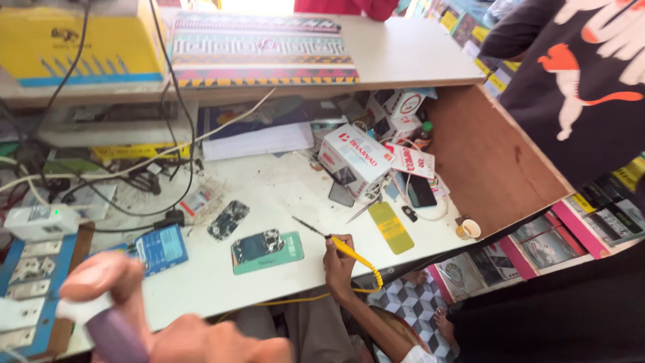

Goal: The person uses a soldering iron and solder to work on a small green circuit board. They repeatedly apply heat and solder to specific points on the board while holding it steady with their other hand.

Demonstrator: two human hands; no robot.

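The right hand point(339, 261) is clamped on a yellow soldering iron point(329, 236), its tip just beyond an opened phone point(267, 251) on the desk point(282, 188). The blurred left hand point(107, 296) grips a purple tube point(115, 336). A slip could scorch the phone's board.

- My right hand point(339, 259) grips a yellow soldering iron point(336, 243) at the bench's point(282, 188) front edge.
- My blurred left hand point(111, 296) holds a purple-and-white object point(107, 329) at the front-left corner.
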